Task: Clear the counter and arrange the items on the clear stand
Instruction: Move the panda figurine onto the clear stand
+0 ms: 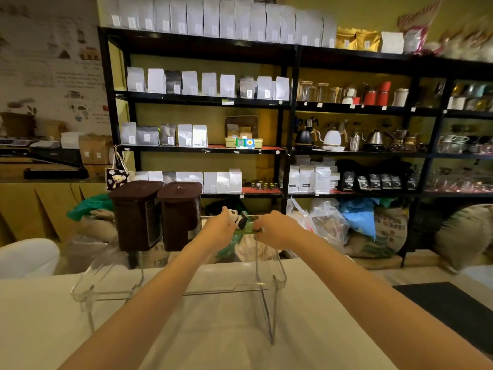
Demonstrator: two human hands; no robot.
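A clear acrylic stand (269, 281) rises from the white counter (40, 329) in front of me. Two dark brown lidded canisters (138, 214) (181, 213) sit side by side on its top tier at the left. To their right, a small panda figure on a green base (241, 221) rests on the same tier. My left hand (216, 229) grips the figure's left side and my right hand (276, 228) pinches the green base's right end. Both forearms stretch over the stand's lower shelf.
Black shelving (289, 108) with white coffee bags, kettles and jars fills the wall behind. Sacks and plastic bags (330, 222) lie on the floor beyond the counter. A dark mat (450, 311) lies on the counter at right, and a white rounded object (26, 256) sits at left.
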